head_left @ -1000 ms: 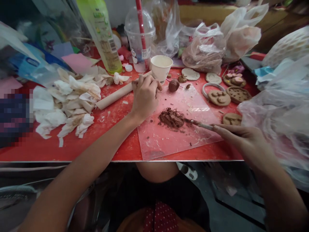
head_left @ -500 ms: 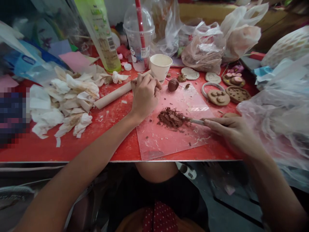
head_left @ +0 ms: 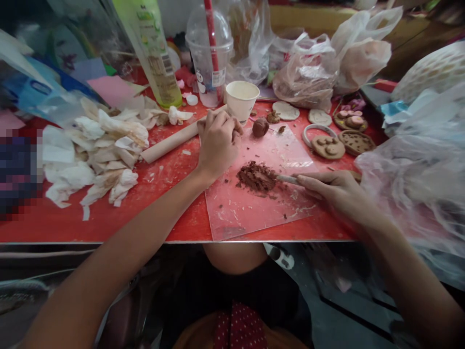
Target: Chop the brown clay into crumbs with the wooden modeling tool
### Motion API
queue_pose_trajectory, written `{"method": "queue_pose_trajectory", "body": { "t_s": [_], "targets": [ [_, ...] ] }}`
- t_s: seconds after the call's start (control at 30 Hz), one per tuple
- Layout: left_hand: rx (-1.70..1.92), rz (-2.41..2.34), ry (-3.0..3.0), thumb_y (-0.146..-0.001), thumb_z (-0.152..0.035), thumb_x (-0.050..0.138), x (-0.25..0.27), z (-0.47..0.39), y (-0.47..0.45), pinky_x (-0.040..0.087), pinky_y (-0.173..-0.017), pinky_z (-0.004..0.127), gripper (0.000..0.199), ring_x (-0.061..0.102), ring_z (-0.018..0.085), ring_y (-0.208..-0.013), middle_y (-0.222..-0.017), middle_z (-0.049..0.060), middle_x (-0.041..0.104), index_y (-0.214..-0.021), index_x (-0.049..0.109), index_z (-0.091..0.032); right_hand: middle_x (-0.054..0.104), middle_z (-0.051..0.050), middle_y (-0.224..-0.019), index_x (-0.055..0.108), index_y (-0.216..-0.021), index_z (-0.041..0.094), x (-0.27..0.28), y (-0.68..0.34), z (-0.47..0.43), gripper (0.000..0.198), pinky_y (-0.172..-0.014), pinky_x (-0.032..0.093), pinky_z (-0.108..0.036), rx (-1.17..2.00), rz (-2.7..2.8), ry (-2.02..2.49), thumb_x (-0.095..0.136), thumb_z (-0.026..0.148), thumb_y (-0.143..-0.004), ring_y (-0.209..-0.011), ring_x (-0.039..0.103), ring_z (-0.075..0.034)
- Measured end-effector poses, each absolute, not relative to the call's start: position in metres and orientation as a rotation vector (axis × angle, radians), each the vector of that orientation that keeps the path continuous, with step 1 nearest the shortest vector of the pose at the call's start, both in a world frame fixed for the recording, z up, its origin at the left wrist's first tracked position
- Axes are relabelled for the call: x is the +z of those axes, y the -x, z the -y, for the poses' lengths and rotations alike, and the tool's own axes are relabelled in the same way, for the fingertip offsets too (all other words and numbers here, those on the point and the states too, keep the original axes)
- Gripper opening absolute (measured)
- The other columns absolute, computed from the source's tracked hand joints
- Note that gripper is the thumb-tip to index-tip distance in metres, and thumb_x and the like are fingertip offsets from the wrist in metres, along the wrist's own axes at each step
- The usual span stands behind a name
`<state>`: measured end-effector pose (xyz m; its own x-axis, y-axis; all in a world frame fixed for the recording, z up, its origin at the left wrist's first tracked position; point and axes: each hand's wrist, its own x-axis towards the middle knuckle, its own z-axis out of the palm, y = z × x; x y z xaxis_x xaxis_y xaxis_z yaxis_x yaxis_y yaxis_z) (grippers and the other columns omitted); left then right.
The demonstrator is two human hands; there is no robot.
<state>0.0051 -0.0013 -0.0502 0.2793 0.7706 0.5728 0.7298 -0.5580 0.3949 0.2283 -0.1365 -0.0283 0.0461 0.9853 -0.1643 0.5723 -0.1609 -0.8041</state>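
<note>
My right hand (head_left: pixel 332 191) is closed around a thin pale-handled tool (head_left: pixel 287 179), its end in a crumbly heap of dark brown clay-like material (head_left: pixel 256 176). The heap lies on a clear plastic sheet (head_left: pixel 236 220). At the sheet's far left corner rests my left hand (head_left: pixel 219 140), fingers curled; what they hold, if anything, is hidden. A white paper cup (head_left: pixel 242 97) stands just behind that hand, and a pale roller-like tube (head_left: pixel 174 141) runs out to its left. Beyond the heap sits a smooth dark brown ball (head_left: pixel 260 127).
Crumpled tissues (head_left: pixel 105 145) pile up on the left of the red table (head_left: pixel 163 223). A green bottle (head_left: pixel 154 58) and a clear plastic cup (head_left: pixel 209 63) stand behind. Decorated brown discs (head_left: pixel 328 147) and a white ring (head_left: pixel 308 133) lie right, beside plastic bags (head_left: pixel 417 169).
My right hand has moved slightly left with the tool, closer to the brown heap. My left hand stays in the same place.
</note>
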Motion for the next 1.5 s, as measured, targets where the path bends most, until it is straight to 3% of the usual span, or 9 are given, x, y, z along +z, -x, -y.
{"method": "queue_pose_trajectory", "body": {
  "t_s": [0.13,0.4,0.67,0.8,0.9,0.97,1.1,1.3,1.5],
  "targets": [
    [1.186,-1.419,-2.447,-0.087,-0.009,0.05,-0.05,0.001,-0.005,0.035,-0.096,0.05,0.018,0.049,0.029,-0.113,-0.098,0.008,0.065,-0.08,0.062,-0.022,0.025,0.006,-0.055,0.069,-0.085,0.015,-0.031,-0.224,0.129,0.044,-0.047,0.009,-0.029,1.136,1.591,1.757,0.053,0.056,-0.087,-0.049,0.019,-0.007],
    [1.173,-1.397,-2.437,-0.086,-0.01,0.049,-0.05,0.002,-0.003,0.036,-0.1,0.051,0.021,0.048,0.029,-0.116,-0.098,0.006,0.064,-0.084,0.063,-0.025,0.026,0.006,-0.052,0.057,-0.064,0.018,-0.038,-0.212,0.124,0.036,-0.044,0.008,-0.029,1.269,1.308,1.587,0.06,0.047,-0.084,-0.046,0.019,-0.007],
    [1.231,-1.369,-2.471,-0.086,-0.01,0.048,-0.053,0.001,-0.002,0.038,-0.098,0.051,0.021,0.05,0.03,-0.113,-0.097,0.008,0.066,-0.084,0.064,-0.024,0.034,0.007,-0.05,0.072,-0.092,0.018,-0.04,-0.211,0.13,0.025,-0.043,0.01,-0.027,1.195,1.23,1.514,0.065,0.041,-0.082,-0.044,0.023,-0.006],
    [1.236,-1.371,-2.488,-0.086,-0.009,0.048,-0.052,0.003,-0.002,0.038,-0.097,0.05,0.021,0.049,0.03,-0.116,-0.098,0.008,0.066,-0.081,0.063,-0.023,0.049,0.005,-0.056,0.072,-0.105,0.02,-0.042,-0.213,0.136,0.031,-0.043,0.024,-0.023,1.096,1.194,1.492,0.066,0.039,-0.081,-0.047,0.038,-0.007],
    [1.196,-1.387,-2.503,-0.086,-0.007,0.048,-0.051,0.004,-0.003,0.038,-0.097,0.05,0.021,0.05,0.03,-0.115,-0.098,0.008,0.066,-0.081,0.062,-0.022,0.065,0.001,-0.075,0.069,-0.114,0.026,-0.042,-0.216,0.141,0.035,-0.051,0.04,-0.023,0.934,1.297,1.546,0.064,0.039,-0.082,-0.061,0.055,-0.011],
    [1.186,-1.393,-2.508,-0.086,-0.007,0.048,-0.051,0.003,-0.003,0.037,-0.096,0.05,0.021,0.05,0.03,-0.113,-0.098,0.007,0.065,-0.083,0.063,-0.022,0.071,-0.001,-0.098,0.068,-0.116,0.03,-0.042,-0.218,0.143,0.033,-0.064,0.048,-0.027,0.84,1.437,1.579,0.063,0.037,-0.083,-0.082,0.064,-0.015],
    [1.195,-1.395,-2.515,-0.085,-0.007,0.049,-0.053,0.002,-0.003,0.037,-0.096,0.051,0.021,0.05,0.03,-0.112,-0.097,0.008,0.065,-0.084,0.063,-0.023,0.067,-0.001,-0.12,0.067,-0.119,0.035,-0.04,-0.219,0.144,0.033,-0.09,0.048,-0.033,0.739,1.773,1.53,0.058,0.031,-0.088,-0.11,0.06,-0.019],
    [1.204,-1.386,-2.526,-0.086,-0.009,0.049,-0.053,0.001,-0.002,0.039,-0.095,0.052,0.022,0.05,0.031,-0.113,-0.097,0.008,0.065,-0.086,0.065,-0.024,0.065,-0.002,-0.093,0.068,-0.116,0.031,-0.037,-0.213,0.147,0.03,-0.065,0.047,-0.028,0.587,1.93,1.537,0.056,0.032,-0.089,-0.076,0.06,-0.014],
    [1.194,-1.387,-2.529,-0.086,-0.009,0.048,-0.053,0.001,-0.002,0.039,-0.096,0.052,0.021,0.05,0.031,-0.114,-0.097,0.008,0.065,-0.086,0.064,-0.024,0.065,-0.004,-0.079,0.068,-0.088,0.022,-0.037,-0.206,0.144,0.015,-0.063,0.044,-0.028,0.402,1.995,1.588,0.054,0.028,-0.088,-0.069,0.06,-0.016]
  ]
}}
